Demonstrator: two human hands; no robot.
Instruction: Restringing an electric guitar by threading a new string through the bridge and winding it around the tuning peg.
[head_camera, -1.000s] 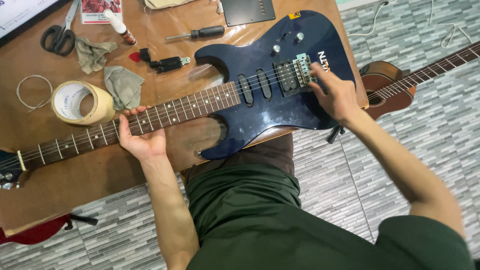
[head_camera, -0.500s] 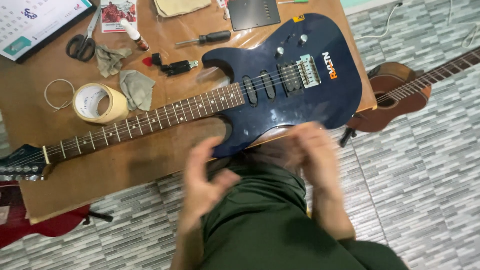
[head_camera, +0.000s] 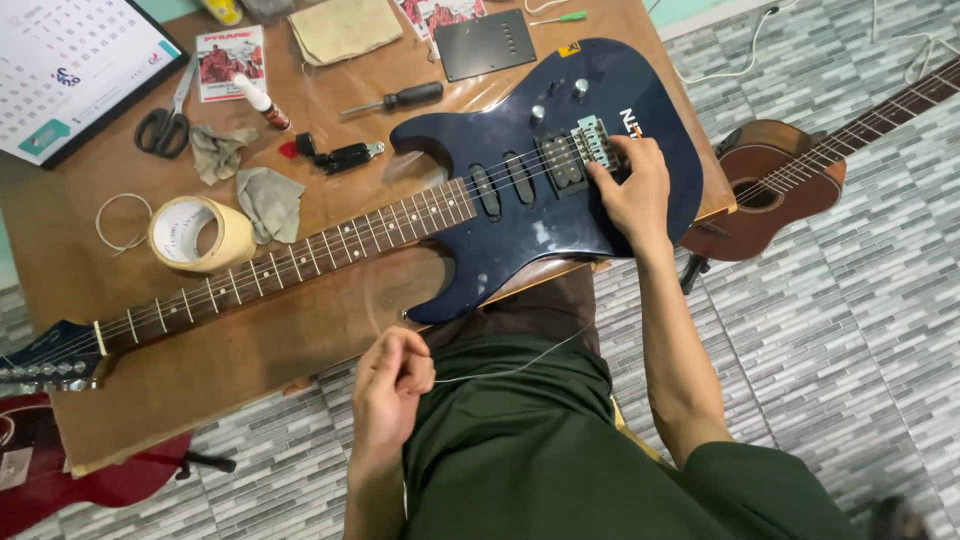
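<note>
Floor (head_camera: 850, 330): grey-white narrow brick-pattern tile, matte, all along the near and right side.

Counter (head_camera: 260, 350): flat brown wood, smooth w/ a slight sheen, worn near edge.

Electric guitar (head_camera: 560, 220): glossy dark-blue solid body w/ two horns, lying face up across the counter, body at right, long dark fretted neck running left to the headstock at the left edge. Three black pickups, metal bridge, small round knobs.

Acoustic guitar (head_camera: 770, 190): brown rounded wood body, off the counter to the right, neck going far right. Red guitar body (head_camera: 60, 470) at near left, below the counter edge.

Right hand (head_camera: 628, 190): palm down on the blue body at the bridge, fingers curled and pressing there; can't tell if they grip anything.

Left hand (head_camera: 388, 385): near the person's lap, off the counter, fingers pinched shut on a thin wire string (head_camera: 510, 368) that runs right, toward the guitar's near edge.

Calendar (head_camera: 70, 70): white sheet, dark frame, far left. Black rectangular plate (head_camera: 485, 42), far centre. Masking tape roll (head_camera: 190, 235): beige ring just far of the neck. Two crumpled grey-green cloths (head_camera: 265, 200) beside it. Scissors (head_camera: 165, 120), black handles. Screwdriver (head_camera: 395, 98), black grip, far of the body.
</note>
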